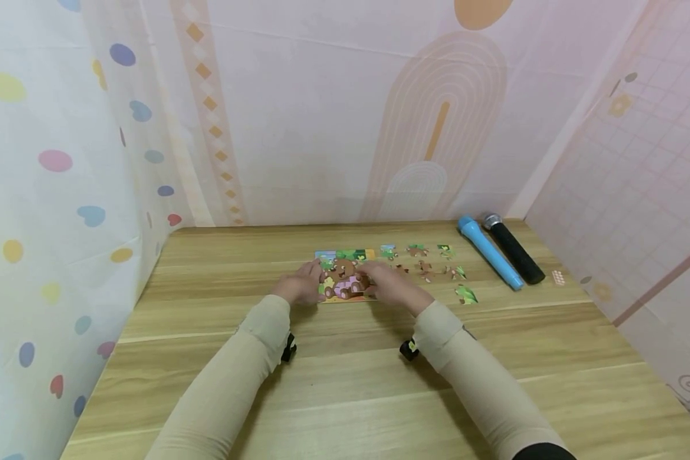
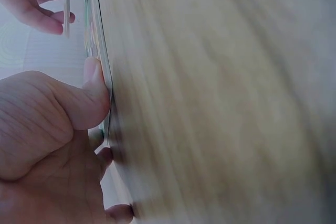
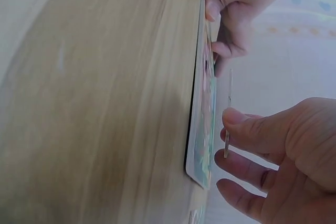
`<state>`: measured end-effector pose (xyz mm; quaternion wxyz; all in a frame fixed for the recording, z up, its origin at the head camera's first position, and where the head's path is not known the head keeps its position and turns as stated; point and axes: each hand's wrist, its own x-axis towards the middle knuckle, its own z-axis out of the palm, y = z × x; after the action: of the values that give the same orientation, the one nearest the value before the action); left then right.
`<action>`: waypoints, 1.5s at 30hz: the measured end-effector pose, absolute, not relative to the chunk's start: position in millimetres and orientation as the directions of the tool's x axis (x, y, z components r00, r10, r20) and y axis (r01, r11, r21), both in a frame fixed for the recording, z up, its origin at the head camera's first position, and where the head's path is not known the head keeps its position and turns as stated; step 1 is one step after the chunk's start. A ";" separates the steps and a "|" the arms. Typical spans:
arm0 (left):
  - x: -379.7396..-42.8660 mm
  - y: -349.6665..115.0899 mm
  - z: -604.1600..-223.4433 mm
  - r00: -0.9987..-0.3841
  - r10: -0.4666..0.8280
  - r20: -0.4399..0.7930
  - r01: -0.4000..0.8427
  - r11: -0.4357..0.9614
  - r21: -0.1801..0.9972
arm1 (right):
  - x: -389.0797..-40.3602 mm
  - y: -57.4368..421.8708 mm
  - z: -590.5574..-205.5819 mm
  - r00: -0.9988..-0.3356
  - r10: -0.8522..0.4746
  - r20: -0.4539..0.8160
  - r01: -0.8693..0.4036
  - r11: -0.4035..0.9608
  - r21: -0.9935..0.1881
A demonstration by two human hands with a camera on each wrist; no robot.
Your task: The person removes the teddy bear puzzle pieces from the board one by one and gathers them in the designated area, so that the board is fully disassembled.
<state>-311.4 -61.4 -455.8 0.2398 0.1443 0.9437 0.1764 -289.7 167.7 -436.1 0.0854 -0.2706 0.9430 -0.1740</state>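
A puzzle board [image 1: 347, 253] with a picture of a brown bear in pink lies flat on the wooden table, between both hands in the head view. My left hand [image 1: 300, 283] holds the board at its left side. In the left wrist view the left thumb [image 2: 94, 90] bears on the board's edge, with the fingertips down beside it. My right hand [image 1: 395, 284] is over the board's right part. Between thumb and fingers it pinches a thin puzzle piece [image 3: 230, 93], held on edge just above the board. The picture on that piece cannot be made out.
Several loose puzzle pieces [image 1: 466, 294] lie on the table right of the board. Further right are a blue microphone [image 1: 490, 252] and a black microphone [image 1: 514, 249], then a small pale dotted card [image 1: 558, 277]. Patterned cloth [image 1: 299, 128] stands behind the table.
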 end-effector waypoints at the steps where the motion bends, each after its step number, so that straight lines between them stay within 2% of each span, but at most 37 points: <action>1: -311.9 -61.6 -457.0 -0.844 0.359 -0.398 0.186 0.893 0.410 | -289.5 169.3 -435.8 -0.844 -0.532 -0.067 -0.475 0.800 -0.367; 10: -320.2 -63.5 -471.5 -0.848 0.356 -0.393 0.168 0.883 0.438 | -288.0 184.1 -436.3 -0.839 -0.544 -0.034 -0.490 0.780 -0.389; 22: -317.8 -63.4 -467.3 -0.847 0.362 -0.389 0.178 0.883 0.435 | -286.0 213.0 -436.1 -0.818 -0.574 0.040 -0.548 0.755 -0.361; 38: -321.5 -63.9 -474.9 -0.855 0.355 -0.379 0.173 0.883 0.436 | -275.2 262.5 -439.7 -0.855 -0.516 0.057 -0.489 0.764 -0.421; 45: -319.7 -63.3 -471.8 -0.856 0.361 -0.371 0.194 0.888 0.417 | -270.3 282.8 -441.4 -0.881 -0.472 0.029 -0.443 0.800 -0.405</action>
<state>-319.7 -63.3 -471.8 0.2250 0.1470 0.9451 0.1857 -270.3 282.8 -441.4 0.0367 -0.2413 0.9480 -0.2042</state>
